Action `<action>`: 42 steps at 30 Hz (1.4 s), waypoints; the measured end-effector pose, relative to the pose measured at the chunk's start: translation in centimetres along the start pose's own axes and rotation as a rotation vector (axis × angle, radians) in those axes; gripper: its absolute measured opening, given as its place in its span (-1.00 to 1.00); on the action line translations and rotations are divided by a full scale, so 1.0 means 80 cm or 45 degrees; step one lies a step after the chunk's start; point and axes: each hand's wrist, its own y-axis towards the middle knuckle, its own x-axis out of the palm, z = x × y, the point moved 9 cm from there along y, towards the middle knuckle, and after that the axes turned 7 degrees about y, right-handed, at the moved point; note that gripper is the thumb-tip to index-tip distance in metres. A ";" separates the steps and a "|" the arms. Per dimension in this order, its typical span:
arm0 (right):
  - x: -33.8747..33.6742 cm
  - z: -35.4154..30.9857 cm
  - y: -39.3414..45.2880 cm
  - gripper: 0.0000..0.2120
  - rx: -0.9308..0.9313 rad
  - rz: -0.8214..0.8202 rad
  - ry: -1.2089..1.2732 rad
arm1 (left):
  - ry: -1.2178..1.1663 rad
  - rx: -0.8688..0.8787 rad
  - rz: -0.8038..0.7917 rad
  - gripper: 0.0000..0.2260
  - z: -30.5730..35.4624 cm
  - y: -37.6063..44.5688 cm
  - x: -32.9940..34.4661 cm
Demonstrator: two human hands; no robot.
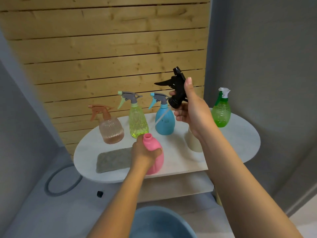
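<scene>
Two hands, left hand (145, 154) gripping smooth pink bottle (155, 155), right hand (192, 109) black plastic sprayer (176, 88)

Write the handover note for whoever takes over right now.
Left grip holds the pink bottle by its shoulder, tilted, at the front edge of the table.
Right grip holds the black spray head raised above the table, its dip tube hanging free.
Done: head off, bottle mouth open.
Left: probably empty or refill the bottle, then screw the head back on.
</scene>
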 end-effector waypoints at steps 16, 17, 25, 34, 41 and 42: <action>0.023 0.009 -0.003 -0.37 -0.023 -0.042 -0.083 | -0.211 0.071 -0.069 -0.45 -0.003 -0.003 0.007; 0.023 0.007 -0.003 -0.39 -0.030 -0.034 -0.061 | -0.225 0.075 -0.065 -0.49 -0.003 -0.003 0.006; 0.015 0.002 0.000 -0.44 -0.112 -0.004 -0.101 | -0.330 0.150 0.047 -0.67 0.001 -0.009 -0.010; 0.073 0.082 0.002 -0.71 -0.013 -0.410 -0.716 | -0.439 0.132 0.129 -0.75 -0.001 -0.014 -0.016; 0.072 0.091 0.012 -0.85 -0.196 -0.451 -1.173 | -0.510 0.094 0.094 -0.75 -0.009 -0.015 -0.012; 0.069 0.090 0.013 -0.86 -0.225 -0.424 -1.186 | -0.513 0.091 0.083 -0.73 -0.011 -0.014 -0.011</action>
